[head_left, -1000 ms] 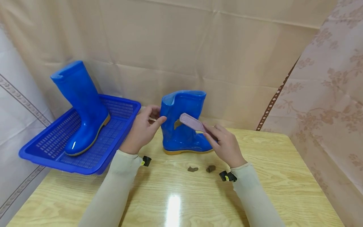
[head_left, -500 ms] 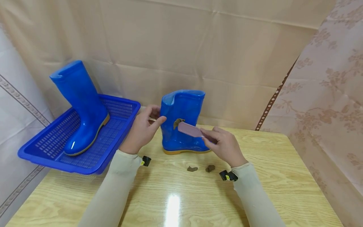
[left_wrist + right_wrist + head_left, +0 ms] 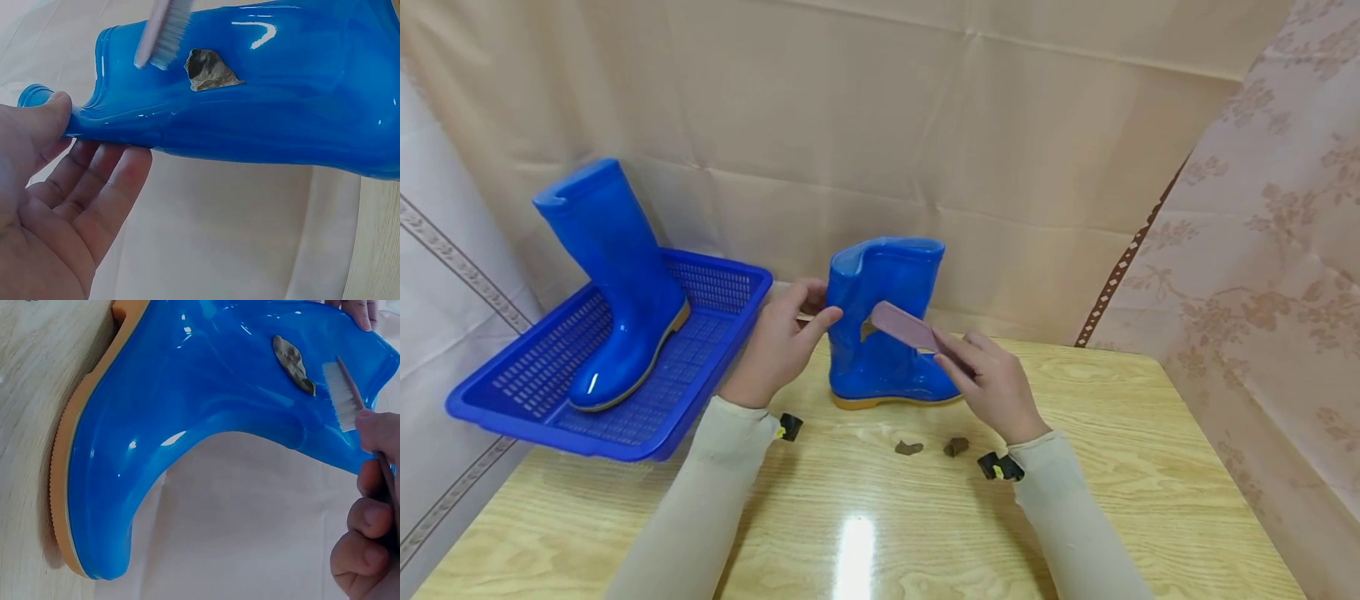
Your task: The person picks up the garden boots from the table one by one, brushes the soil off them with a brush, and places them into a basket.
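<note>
A blue rain boot [image 3: 887, 375] with an orange-tan sole stands upright on the table. At the back of its shaft, near the top, my left hand [image 3: 778, 342] pinches it between thumb and fingers [image 3: 128, 172]. My right hand [image 3: 996, 379] grips the handle of a pink scrubbing brush [image 3: 904, 325]. The brush's pale bristles [image 3: 174, 28] face the shaft, next to a brown patch of dried mud [image 3: 212, 70] stuck on the boot. Whether the bristles touch the boot, I cannot tell.
To the left, a blue plastic basket [image 3: 760, 279] holds a second blue rain boot [image 3: 625, 292], tilted back. Two brown mud flakes, a flat flake [image 3: 908, 447] and a lumpier chunk [image 3: 956, 447], lie on the wooden table [image 3: 820, 517]. A beige curtain [image 3: 1037, 167] hangs behind.
The brush dips down the boot's shaft, showing more of the mud patch, then rises again over it. My left hand stays on the shaft; basket and flakes keep their places.
</note>
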The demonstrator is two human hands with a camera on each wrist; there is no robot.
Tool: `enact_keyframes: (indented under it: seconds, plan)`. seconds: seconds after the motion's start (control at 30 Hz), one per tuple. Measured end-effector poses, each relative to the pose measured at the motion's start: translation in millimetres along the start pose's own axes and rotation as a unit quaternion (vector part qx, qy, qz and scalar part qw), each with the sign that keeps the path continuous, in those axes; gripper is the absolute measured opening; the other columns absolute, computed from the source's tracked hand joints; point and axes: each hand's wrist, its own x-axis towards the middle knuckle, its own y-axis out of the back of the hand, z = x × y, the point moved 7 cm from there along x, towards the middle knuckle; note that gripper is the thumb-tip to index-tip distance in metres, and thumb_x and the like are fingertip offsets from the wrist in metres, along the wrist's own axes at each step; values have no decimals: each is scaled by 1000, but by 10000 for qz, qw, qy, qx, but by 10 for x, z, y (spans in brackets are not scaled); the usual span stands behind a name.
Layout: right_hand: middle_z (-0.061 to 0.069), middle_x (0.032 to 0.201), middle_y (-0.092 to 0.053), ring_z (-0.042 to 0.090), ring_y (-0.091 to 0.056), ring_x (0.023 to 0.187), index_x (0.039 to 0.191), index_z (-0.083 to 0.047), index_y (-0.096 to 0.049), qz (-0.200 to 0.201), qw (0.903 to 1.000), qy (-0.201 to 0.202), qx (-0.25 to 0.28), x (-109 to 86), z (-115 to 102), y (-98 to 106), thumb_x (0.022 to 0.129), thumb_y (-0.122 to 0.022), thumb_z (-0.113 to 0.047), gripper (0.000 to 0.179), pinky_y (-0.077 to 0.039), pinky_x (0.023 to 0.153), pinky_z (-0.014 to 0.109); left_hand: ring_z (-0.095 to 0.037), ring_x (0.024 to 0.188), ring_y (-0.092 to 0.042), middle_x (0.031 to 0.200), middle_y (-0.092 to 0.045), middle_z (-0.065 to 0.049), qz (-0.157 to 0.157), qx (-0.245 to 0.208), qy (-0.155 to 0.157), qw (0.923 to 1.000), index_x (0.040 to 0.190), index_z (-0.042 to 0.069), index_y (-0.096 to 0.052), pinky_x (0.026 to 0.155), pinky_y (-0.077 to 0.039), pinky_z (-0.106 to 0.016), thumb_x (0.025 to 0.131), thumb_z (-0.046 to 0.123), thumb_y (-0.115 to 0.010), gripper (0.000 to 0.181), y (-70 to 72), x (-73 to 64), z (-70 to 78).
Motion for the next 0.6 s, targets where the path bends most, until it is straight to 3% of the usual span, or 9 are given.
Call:
enact_keyframes:
  seconds: [0.43, 0.6]
  plan:
    - [-7, 75, -51, 8, -42, 59, 132, -18, -73, -653, 9973, -330, 95, -17, 81, -72, 96, -77, -19, 36, -35, 50, 25, -26, 111, -60, 121, -64, -9, 66, 129, 148, 9998, 139, 10, -53, 91, -53, -47, 109, 30, -55, 36, -25, 6, 1]
    - [-7, 76, -52, 8, -43, 61, 133, -18, -72, -570, 9974, -185, 389, -15, 63, -55, 97, -75, -19, 36, -35, 51, 24, -26, 110, -60, 120, -64, -9, 67, 112, 95, 9999, 137, 10, -54, 90, -53, -47, 108, 29, -56, 35, -35, -6, -3]
